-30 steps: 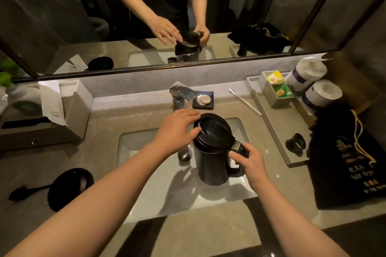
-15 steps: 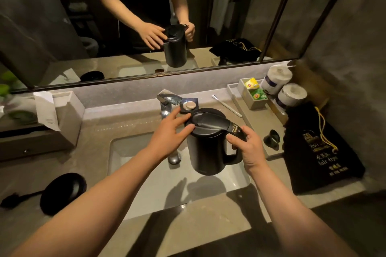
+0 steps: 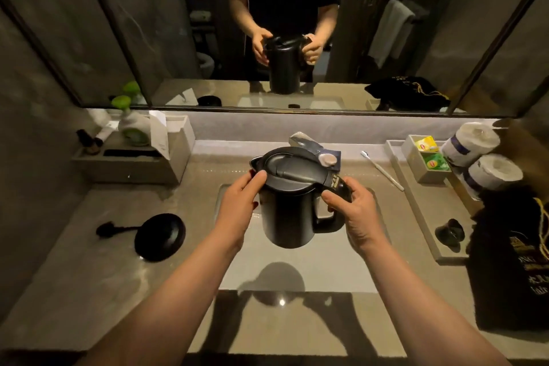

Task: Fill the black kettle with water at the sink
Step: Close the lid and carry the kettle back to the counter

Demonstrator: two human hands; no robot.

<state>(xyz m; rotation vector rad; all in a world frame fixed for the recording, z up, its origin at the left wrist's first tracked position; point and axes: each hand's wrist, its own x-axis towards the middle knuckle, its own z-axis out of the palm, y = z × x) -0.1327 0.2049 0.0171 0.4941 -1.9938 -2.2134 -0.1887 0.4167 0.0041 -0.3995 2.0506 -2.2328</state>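
The black kettle [image 3: 286, 211] hangs in the air above the white sink basin [image 3: 326, 270], lid down. My right hand [image 3: 355, 211] grips its handle on the right side. My left hand [image 3: 240, 208] presses against the kettle's left side, thumb on the rim of the lid. The metal tap [image 3: 303, 140] stands behind the kettle and is mostly hidden by it. No water is visible running.
A black kettle base [image 3: 159, 236] with its cord lies left of the basin. A grey tissue box [image 3: 133, 163] with bottles stands back left. On the right are a grey tray [image 3: 421, 211], tea bags [image 3: 429, 154], paper rolls [image 3: 481, 157], a black drawstring bag [image 3: 517, 261], a toothbrush [image 3: 381, 169].
The kettle has risen out of the basin and its lid has gone from open to down. My left hand moved from the tap side onto the kettle's lid rim.
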